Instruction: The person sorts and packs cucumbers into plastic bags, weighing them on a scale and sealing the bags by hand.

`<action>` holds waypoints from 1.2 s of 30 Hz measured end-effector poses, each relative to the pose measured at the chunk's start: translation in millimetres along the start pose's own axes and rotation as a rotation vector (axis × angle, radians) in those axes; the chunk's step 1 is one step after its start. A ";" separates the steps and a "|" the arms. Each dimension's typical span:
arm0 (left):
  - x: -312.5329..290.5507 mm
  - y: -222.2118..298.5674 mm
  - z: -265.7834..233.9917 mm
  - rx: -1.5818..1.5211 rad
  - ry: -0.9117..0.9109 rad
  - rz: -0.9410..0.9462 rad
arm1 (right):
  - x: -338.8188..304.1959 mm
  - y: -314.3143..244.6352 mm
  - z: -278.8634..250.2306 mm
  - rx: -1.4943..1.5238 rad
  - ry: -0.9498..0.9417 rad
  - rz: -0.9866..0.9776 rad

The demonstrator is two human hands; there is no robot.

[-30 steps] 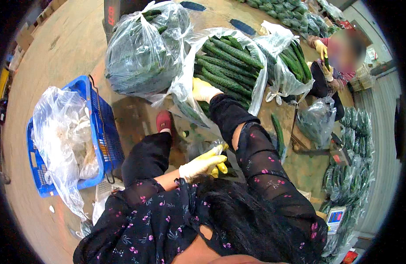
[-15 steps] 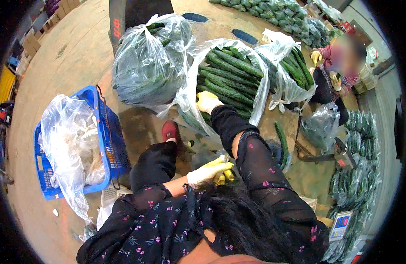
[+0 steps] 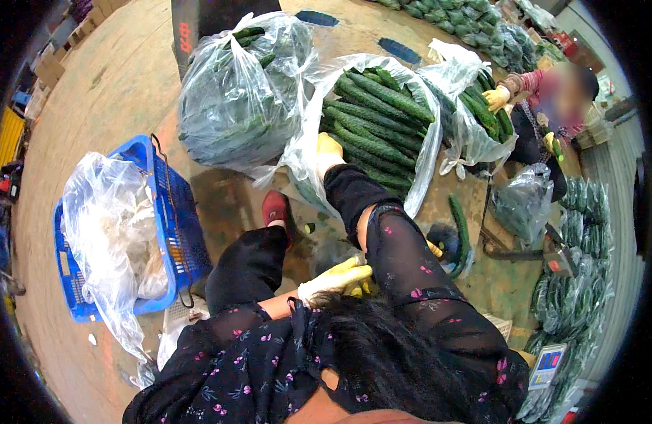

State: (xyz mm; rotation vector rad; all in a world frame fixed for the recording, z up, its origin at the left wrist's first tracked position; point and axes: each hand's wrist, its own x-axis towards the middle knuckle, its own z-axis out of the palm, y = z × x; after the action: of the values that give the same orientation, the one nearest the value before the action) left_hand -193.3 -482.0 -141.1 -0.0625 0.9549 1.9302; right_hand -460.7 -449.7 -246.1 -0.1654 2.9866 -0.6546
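My right hand (image 3: 329, 151), in a pale yellow work glove, reaches to the left rim of an open clear plastic bag (image 3: 426, 157) packed with long green cucumbers (image 3: 377, 133). Its fingers look curled down at the bag's inner edge; what they grip is hidden. Nearer to me, my left hand (image 3: 331, 278), gloved in white and yellow, is bent closed beside my right forearm. Hair and the sleeve partly cover it, so its contents do not show. A loose cucumber (image 3: 459, 227) lies right of my right arm, close to a small yellow tip (image 3: 435, 248).
A fuller tied bag of cucumbers (image 3: 230, 113) stands left, above a blue basket (image 3: 188, 226) of crumpled plastic. At right, a co-worker's gloved hand (image 3: 497, 99) touches cucumbers in another bag (image 3: 449, 71). Bagged cucumbers (image 3: 577, 297) line the right side, near a scale display (image 3: 547, 366).
My right hand has shifted from on top of the cucumbers to the bag's left rim. The co-worker's hand has reached onto the right bag's cucumbers. My left hand has barely moved.
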 end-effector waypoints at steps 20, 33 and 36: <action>-2.7 8.4 -8.7 -0.010 -0.004 0.014 | -134.2 137.6 -260.7 1.494 0.052 -0.070; -8.4 9.3 -14.9 -0.027 -0.044 0.083 | -358.4 112.7 -227.7 1.279 0.263 0.215; -9.9 8.5 -4.6 -0.025 -0.065 0.108 | -364.1 124.0 -142.5 1.392 -0.035 0.337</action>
State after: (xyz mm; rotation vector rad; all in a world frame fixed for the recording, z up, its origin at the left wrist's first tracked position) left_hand -195.9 -494.3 -135.2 0.0379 0.9070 2.0307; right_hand -125.2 -234.5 -149.4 0.3869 1.7792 -2.2758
